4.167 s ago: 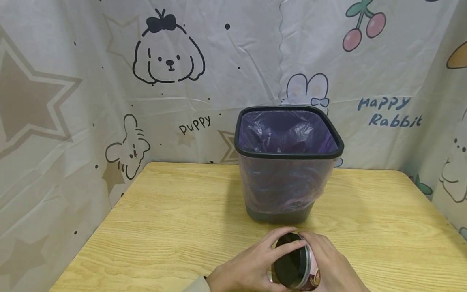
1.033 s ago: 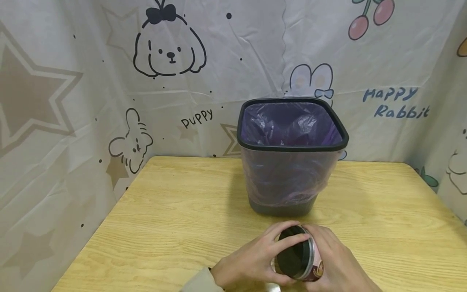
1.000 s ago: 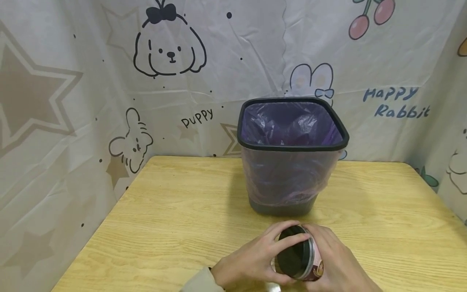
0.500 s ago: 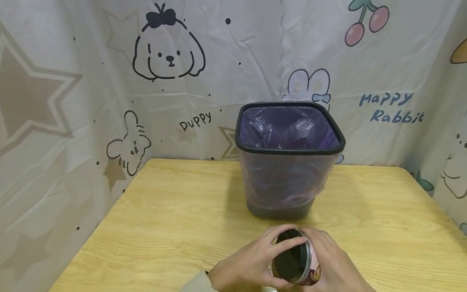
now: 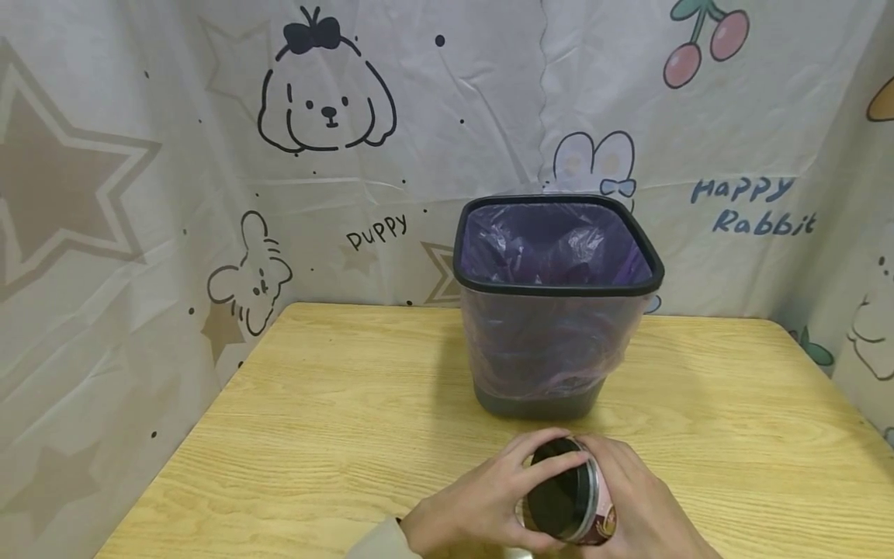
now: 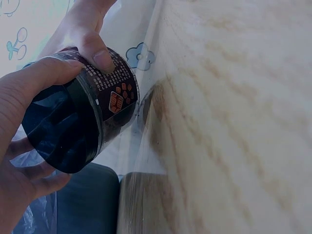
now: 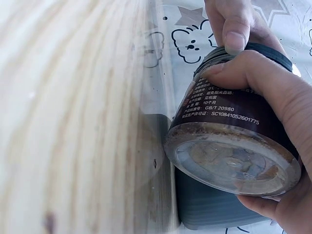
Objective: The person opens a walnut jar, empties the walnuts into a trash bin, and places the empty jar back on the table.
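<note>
A clear jar (image 5: 605, 520) with a dark wrap-around label (image 6: 114, 90) is held tilted well over on its side, low at the near part of the wooden table (image 5: 314, 435), in front of the bin (image 5: 559, 291). Its dark lid (image 5: 555, 501) is turned toward the person's left and is seated on the jar's mouth. The lid is grasped by the left hand (image 5: 482, 497), with the fingers spread and bent round its edge; the body of the jar is gripped by the right hand (image 5: 642, 501), whose thumb is laid across the label. Whether the table is touched by the jar cannot be told. In the right wrist view, the transparent base (image 7: 229, 163) is exposed, and brown, grainy bits are seen along the wall just above it; how full the jar is cannot be made out, as its middle is covered by the label. The bin is stood upright on the table and is lined with a thin purple bag (image 5: 545, 345), which is folded out over the sides and held beneath the black rim. Inside, only crinkled, shiny plastic can be seen; the bottom is hidden.
</note>
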`<state>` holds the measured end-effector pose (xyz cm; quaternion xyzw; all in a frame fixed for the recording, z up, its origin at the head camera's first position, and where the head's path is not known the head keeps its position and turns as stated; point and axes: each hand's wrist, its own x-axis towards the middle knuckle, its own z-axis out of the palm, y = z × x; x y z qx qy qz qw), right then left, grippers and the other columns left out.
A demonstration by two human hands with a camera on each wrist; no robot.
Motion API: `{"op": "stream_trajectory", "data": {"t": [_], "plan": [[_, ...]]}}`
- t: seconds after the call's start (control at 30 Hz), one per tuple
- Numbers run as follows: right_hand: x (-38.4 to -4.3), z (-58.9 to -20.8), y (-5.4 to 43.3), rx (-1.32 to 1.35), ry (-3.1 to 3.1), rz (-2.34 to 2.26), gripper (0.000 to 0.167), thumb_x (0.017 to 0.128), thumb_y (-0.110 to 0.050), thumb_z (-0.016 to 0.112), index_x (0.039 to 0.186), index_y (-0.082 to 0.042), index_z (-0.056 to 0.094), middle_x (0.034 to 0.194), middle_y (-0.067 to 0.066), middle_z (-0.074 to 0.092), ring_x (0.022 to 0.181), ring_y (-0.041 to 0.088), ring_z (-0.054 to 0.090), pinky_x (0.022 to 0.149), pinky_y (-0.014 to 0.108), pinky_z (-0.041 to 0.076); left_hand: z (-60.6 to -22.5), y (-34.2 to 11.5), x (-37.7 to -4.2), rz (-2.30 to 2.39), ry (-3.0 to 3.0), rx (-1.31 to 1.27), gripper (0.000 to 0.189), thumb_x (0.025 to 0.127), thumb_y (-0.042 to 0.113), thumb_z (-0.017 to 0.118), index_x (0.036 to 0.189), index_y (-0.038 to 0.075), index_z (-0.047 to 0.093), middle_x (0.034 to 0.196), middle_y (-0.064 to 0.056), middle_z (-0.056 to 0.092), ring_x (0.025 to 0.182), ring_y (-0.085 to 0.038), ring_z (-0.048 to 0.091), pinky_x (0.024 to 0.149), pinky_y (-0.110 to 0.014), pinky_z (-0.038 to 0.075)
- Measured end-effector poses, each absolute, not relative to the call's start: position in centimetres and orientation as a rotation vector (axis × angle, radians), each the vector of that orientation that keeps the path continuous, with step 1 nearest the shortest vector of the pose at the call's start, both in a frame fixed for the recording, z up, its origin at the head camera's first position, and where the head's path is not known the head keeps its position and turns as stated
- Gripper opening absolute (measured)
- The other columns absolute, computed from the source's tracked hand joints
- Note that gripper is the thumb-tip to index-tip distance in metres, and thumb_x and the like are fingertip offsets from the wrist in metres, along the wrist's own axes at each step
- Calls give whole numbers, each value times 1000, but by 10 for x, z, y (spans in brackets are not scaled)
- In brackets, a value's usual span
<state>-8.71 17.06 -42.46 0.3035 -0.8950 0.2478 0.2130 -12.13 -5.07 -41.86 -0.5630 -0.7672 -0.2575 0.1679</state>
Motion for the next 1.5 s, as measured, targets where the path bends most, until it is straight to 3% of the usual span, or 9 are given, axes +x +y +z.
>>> {"op": "stream_trajectory", "data": {"t": [0.4,0.7,1.03,1.5], "plan": [[-89,-422,172,845,-2493,670,109,50,-61,88,137,-9,48,125,-4,55,109,15,54,73,39,55,-418,-50,-122,-710,-2203,-1583,95,71,40,83,148,16,31,148,-11,30,134,-17,36,108,-24,32],[-86,-425,170,809,-2511,701,111,53,-71,80,137,-8,47,125,-2,54,109,17,54,72,40,55,-418,-51,-121,-693,-2209,-1587,96,72,41,83,148,15,31,148,-11,30,134,-17,35,107,-25,33],[-88,-428,171,797,-2489,673,109,49,-72,82,130,-5,51,120,2,57,105,19,55,69,40,55,-420,-55,-118,-751,-2341,-1579,97,75,41,81,152,21,25,154,-5,21,138,-17,29,106,-28,36],[-89,-429,172,809,-2445,621,111,49,-72,81,130,-4,51,119,4,58,103,20,56,68,39,55,-419,-55,-116,-812,-2368,-1548,99,74,42,82,152,23,24,152,-4,25,135,-15,32,106,-26,36]]}}
